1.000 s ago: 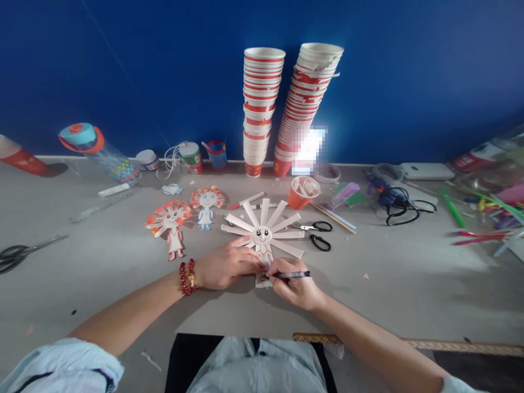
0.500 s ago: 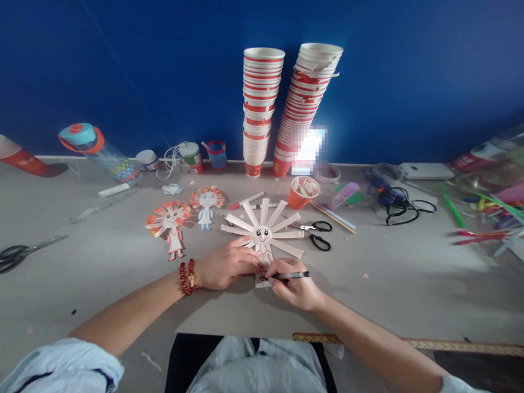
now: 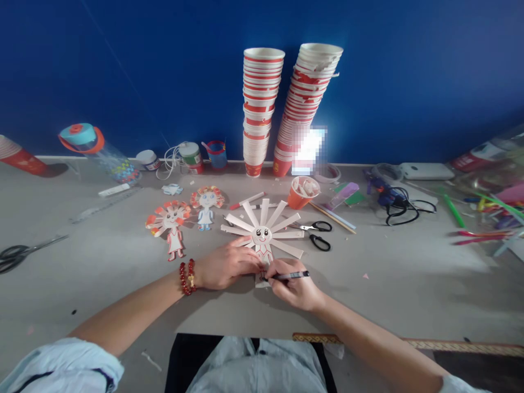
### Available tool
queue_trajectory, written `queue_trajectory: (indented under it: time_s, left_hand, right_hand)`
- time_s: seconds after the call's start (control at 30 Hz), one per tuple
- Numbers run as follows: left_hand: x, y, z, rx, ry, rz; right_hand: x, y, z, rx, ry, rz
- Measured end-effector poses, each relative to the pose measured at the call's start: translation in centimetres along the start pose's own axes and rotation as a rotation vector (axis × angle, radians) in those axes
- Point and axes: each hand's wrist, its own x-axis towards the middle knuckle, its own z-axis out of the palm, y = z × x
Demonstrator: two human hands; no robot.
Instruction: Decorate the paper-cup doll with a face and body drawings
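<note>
A white paper doll (image 3: 262, 236) lies in front of me, with a drawn face and long paper strips fanning out around its head. My left hand (image 3: 229, 265) rests flat on its left side, fingers stretched over the body and the lower left strips. In my right hand (image 3: 295, 286) is a black pen (image 3: 292, 275), its tip at the doll's lower body, where lines are drawn. Fingers partly cover that lower part. Two finished-looking dolls, one with red outlines (image 3: 174, 240) and one with blue outlines (image 3: 206, 215), lie to the left.
Two tall stacks of paper cups (image 3: 257, 114) stand by the blue wall. Behind the doll sits a cup of scraps (image 3: 299, 199), with black-handled scissors (image 3: 320, 242) to its right. More scissors (image 3: 16, 255) lie far left, near a water bottle (image 3: 106, 155).
The pen tip has shifted very slightly at the doll's lower body. My left hand and the doll stay in place.
</note>
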Motion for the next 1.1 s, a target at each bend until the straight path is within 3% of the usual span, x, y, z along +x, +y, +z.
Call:
queue_trajectory:
  time_s: [0.33,0.53,0.67,0.93,1.1]
  left_hand:
    - [-0.05,-0.1,0.13,0.019,0.007,0.0]
    - [-0.03,-0.03,0.12,0.073,-0.008,0.048]
    - [0.04,0.14,0.03,0.116,-0.014,0.076]
    - [-0.08,-0.06,0.05,0.058,-0.021,0.0]
    - [-0.06,0.08,-0.05,0.023,-0.012,-0.002]
  right_hand:
    - [-0.07,-0.11,-0.21,0.055,0.01,0.022]
    - [-0.81,0.54,-0.51,0.13,0.217,0.07]
    - [-0.77,0.8,-0.59,0.177,0.275,0.157]
    - [-0.19,-0.01,-0.62,0.071,0.051,0.013]
    - [0.03,-0.16,-0.43,0.028,-0.017,0.033]
